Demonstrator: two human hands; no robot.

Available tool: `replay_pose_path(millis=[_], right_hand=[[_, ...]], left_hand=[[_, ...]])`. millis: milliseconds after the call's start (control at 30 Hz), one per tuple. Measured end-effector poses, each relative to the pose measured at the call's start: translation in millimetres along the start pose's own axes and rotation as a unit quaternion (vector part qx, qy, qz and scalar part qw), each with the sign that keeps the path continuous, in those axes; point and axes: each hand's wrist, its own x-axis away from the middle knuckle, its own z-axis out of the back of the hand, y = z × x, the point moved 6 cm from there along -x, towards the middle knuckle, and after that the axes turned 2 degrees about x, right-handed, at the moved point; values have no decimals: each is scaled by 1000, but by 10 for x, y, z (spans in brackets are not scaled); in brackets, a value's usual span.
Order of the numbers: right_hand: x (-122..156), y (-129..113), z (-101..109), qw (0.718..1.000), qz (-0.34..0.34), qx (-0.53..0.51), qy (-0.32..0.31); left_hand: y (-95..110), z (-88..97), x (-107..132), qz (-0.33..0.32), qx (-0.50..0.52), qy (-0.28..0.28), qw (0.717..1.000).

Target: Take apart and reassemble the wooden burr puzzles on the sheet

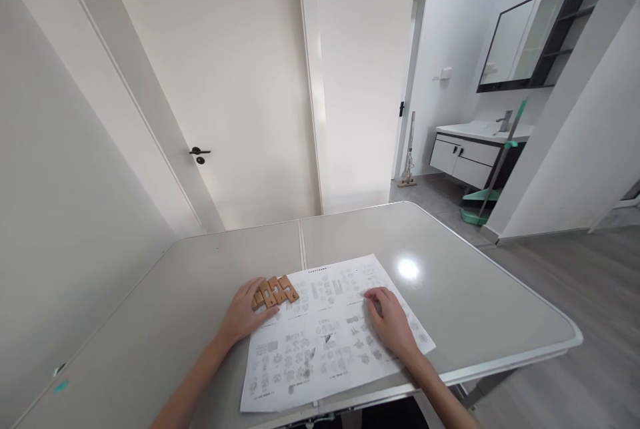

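My left hand [244,312] wraps around the left end of a short row of flat wooden puzzle pieces [281,290], with the thumb on the near side and the fingers on the far side. The pieces have cut-outs and small dark marks; those at the left end are partly hidden by my hand. They lie at the upper left of a large white printed sheet [320,322] covered with small grey patterns. On the sheet's right part rests my right hand [389,321], its fingers loosely curled in and no object visible in them.
The sheet lies on a pale grey folding table [480,309] with a metal rim and a centre seam. Behind it stands a white door [240,82]. A washbasin cabinet [465,155], a mop [411,149] and a green dustpan [475,215] are at the far right.
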Motion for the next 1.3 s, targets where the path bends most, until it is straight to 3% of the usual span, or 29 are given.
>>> replay_pose_path(millis=[467,600,867,1300], right_hand=[[6,-16,9,1000,-3,0,-7],[17,-29,12,1000,-8,0,-14],[19,-44,18,1000,-5,0,-23],[9,-56,50,1000,-1,-4,-11]], left_hand=[[97,-15,31,-11,-7,3,1000],[248,-29,1,-25,-24,-3,999],[547,-233,-266,-60,-18,-53,997],[358,-206,-350,-47,-13,-54,997]])
